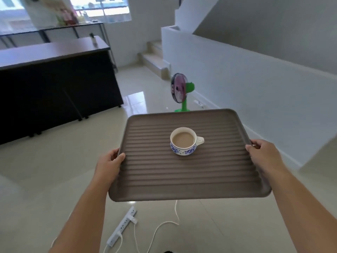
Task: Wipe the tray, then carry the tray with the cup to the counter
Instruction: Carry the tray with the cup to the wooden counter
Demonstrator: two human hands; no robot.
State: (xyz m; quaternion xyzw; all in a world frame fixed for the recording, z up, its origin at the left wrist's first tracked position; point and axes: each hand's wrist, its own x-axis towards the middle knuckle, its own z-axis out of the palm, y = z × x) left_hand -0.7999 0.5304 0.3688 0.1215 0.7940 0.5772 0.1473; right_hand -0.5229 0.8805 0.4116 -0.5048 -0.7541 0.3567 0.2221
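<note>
The person stands mid-floor with the tray (189,172) held out in front at waist height, well clear of the floor. The left hand (109,163) grips its left rim, thumb curled over the edge and fingers underneath; the right hand (262,152) grips the right rim the same way. The cup (183,141), full of milky tea, sits upright near the tray's middle, a touch toward the far edge, handle pointing right. The tray's long axis runs across the body, from hand to hand, and it looks about level. The counter (54,52) lies ahead and off to the left, well apart, so the left hand is the nearer one to it. I reckon the carry calls for a turn leftward, keeping the tray flat so the tea stays put. A power strip (122,227) and its cord (160,229) trail on the floor just below, a tripping risk, and a green fan (180,92) stands beyond the tray
</note>
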